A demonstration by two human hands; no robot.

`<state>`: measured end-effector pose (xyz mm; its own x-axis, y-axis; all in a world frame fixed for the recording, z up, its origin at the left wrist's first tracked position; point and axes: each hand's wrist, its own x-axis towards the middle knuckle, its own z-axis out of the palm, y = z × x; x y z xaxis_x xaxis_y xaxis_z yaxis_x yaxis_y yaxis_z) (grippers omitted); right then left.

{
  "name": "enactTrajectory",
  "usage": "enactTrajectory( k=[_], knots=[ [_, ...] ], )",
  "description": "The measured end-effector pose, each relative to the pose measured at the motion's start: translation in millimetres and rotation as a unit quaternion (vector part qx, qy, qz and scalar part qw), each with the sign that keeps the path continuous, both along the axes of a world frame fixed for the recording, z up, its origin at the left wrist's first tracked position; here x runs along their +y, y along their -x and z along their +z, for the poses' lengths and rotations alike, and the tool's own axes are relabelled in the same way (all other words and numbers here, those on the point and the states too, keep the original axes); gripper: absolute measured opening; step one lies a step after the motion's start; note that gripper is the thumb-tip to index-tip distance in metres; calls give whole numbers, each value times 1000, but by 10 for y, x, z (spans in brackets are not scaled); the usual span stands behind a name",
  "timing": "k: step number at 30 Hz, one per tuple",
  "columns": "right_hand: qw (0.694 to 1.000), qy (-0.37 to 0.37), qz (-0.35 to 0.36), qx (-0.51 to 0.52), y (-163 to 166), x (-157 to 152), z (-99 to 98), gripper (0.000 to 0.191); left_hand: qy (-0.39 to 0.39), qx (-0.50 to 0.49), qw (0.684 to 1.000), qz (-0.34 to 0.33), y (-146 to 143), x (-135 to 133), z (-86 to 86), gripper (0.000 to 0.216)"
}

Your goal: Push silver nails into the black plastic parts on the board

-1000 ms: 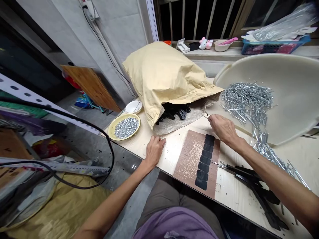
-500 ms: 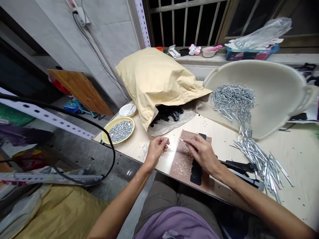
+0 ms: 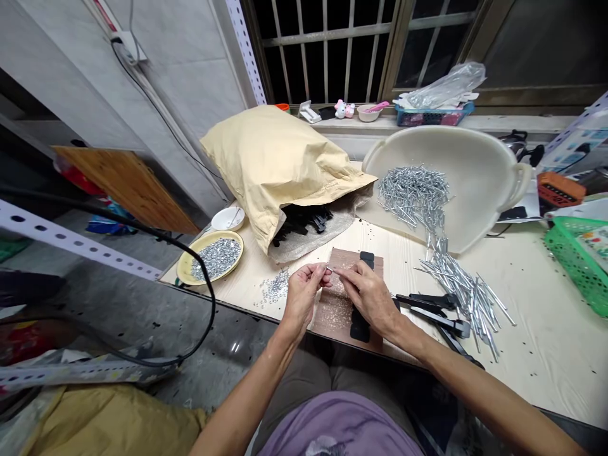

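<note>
Two hands [image 3: 301, 291] [image 3: 373, 296] half-hide a silvery piece [image 3: 329, 269].

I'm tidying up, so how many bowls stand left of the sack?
2: a yellow bowl of metal pieces and, behind it, a white bowl, both on the table. The sack may hide others.

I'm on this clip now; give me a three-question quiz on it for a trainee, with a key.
1. True or false: from the wearer's view, the yellow dish stands right of the cream sack.
2. Fill the blank: ____ trail from the white basin onto the tabletop.
3. Choose one. The left hand and right hand are: A) close together; B) far apart; C) inside the sack.
Key: 1. False, it stands left. 2. Metal rods. 3. A.
</note>
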<state>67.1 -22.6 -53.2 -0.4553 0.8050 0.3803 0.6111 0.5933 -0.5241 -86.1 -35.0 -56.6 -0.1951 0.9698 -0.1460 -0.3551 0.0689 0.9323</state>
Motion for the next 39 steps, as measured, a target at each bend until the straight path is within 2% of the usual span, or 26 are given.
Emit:
enactTrajectory(
  k=[6,14,20,27,33,39],
  knots=[
    [998,-25,-35,-41,-12,-71,32,27,4,-2,1000,-18,10,-9,-2,27],
    [995,-23,-72,-69,-61,-128,-31,21,46,-41,997,-46,-16,7,-34,29],
    [982,-48,-137,-124,-64,-186,-28,22,43,-30,998,-47,-66,24,-122,32],
    [991,-24,-119,-58,-93,-178,-97,21,47,-40,997,-56,-83,56,-158,31],
    [983,-59,-132,-115,-113,-184,-74,24,56,-11,996,-75,-61,82,-206,31],
    [982,-71,-119,-128,-151,-156,-76,26,60,29,992,-106,-20,110,-272,30]
  ],
)
